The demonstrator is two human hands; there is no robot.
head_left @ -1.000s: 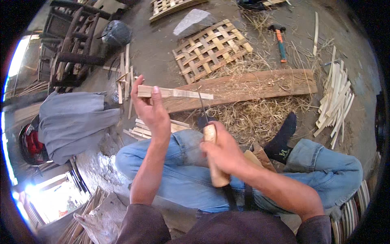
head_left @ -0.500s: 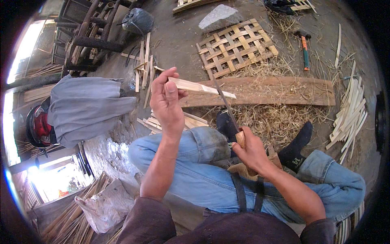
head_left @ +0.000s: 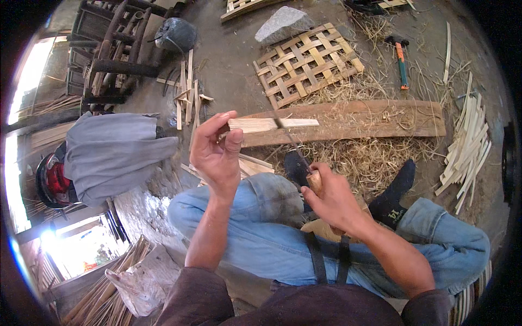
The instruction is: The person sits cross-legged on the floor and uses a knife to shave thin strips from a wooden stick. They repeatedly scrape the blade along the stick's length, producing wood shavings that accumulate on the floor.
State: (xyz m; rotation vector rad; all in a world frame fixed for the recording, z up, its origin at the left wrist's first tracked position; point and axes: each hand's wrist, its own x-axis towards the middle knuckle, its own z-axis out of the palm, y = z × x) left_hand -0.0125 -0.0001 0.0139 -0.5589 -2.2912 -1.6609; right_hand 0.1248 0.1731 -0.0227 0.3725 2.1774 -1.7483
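Observation:
My left hand (head_left: 213, 155) is closed on the near end of a pale, flat bamboo strip (head_left: 253, 125), pinched between thumb and fingers. The strip points right, narrowing toward its far end, and is above a brown wooden plank (head_left: 375, 120). In my right hand (head_left: 336, 198) is the wooden handle of a knife (head_left: 296, 145). Its thin dark blade slants up and left, and its blurred upper part crosses the strip near the middle. Whether the edge bites into the strip, I cannot tell.
Curly shavings (head_left: 353, 160) lie around the plank. Beyond it are a woven bamboo panel (head_left: 310, 64), a stone (head_left: 283, 26) and a hammer (head_left: 402, 65). Cut strips (head_left: 465, 146) are heaped at right. A grey cloth (head_left: 111, 152) hangs at left, near a plastic sack (head_left: 144, 280).
My left hand has moved slightly left and lower, and the strip lies more level with its broad face showing. The knife blade has swung a little left across the strip.

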